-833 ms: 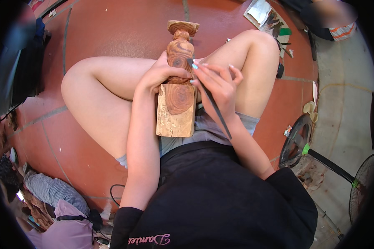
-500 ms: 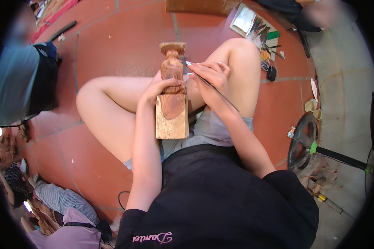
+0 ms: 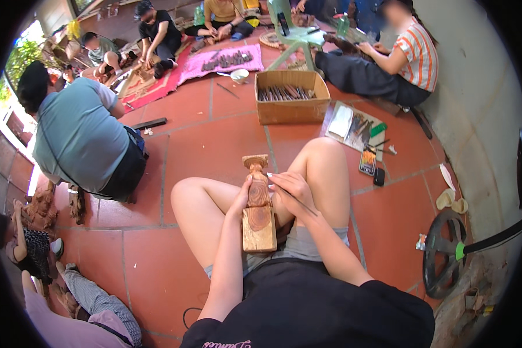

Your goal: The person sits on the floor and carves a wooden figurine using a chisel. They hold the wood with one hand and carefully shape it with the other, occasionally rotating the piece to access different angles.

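Observation:
A carved wooden piece [image 3: 259, 227] stands lengthwise over my lap, with a square block at the near end and a turned, narrow-necked top at the far end. My left hand [image 3: 238, 199] is closed round its left side below the neck. In my right hand [image 3: 293, 189] I grip a thin dark file-like tool [image 3: 300, 204] like a pencil. Its far end points at the neck of the carving; whether it touches the wood I cannot tell. The tool's rear end lies over my right wrist.
A cardboard box [image 3: 293, 111] of hand tools stands ahead. Right of it, a board [image 3: 336, 134] carries tools, beside a phone [image 3: 368, 159] and a small black case [image 3: 379, 177]. A black wheel [image 3: 430, 255] stands at right. Several people sit around on the tiles.
The view has tilted up, bringing the box, chair and people ahead into sight. Both hands keep hold of the carving and the tool, near the carving's neck.

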A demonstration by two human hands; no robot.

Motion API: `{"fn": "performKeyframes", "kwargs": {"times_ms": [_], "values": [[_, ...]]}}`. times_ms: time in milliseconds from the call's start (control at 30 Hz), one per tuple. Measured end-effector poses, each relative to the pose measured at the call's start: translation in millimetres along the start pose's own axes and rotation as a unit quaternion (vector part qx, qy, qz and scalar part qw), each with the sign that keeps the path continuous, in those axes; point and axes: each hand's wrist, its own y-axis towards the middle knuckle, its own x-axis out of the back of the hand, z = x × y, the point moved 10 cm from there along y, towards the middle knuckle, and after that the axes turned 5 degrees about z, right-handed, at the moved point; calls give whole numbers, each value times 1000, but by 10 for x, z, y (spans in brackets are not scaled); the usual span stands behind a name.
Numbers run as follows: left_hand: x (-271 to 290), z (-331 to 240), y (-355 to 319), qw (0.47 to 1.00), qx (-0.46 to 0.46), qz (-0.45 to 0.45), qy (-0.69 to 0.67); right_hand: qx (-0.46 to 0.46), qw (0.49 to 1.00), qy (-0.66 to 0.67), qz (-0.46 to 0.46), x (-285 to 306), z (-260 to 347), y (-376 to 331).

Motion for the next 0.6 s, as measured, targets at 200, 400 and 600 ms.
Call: {"fn": "performKeyframes", "kwargs": {"times_ms": [200, 400, 600], "values": [[207, 23, -18, 998, -23, 14, 49, -15, 1000, 21, 3, -4, 57, -67], [210, 93, 33, 995, -13, -3, 102, -65, 994, 79, 46, -229, -254, -260], [88, 117, 132, 988, 22, 11, 150, -91, 995, -39, 14, -210, -466, -229]]}}
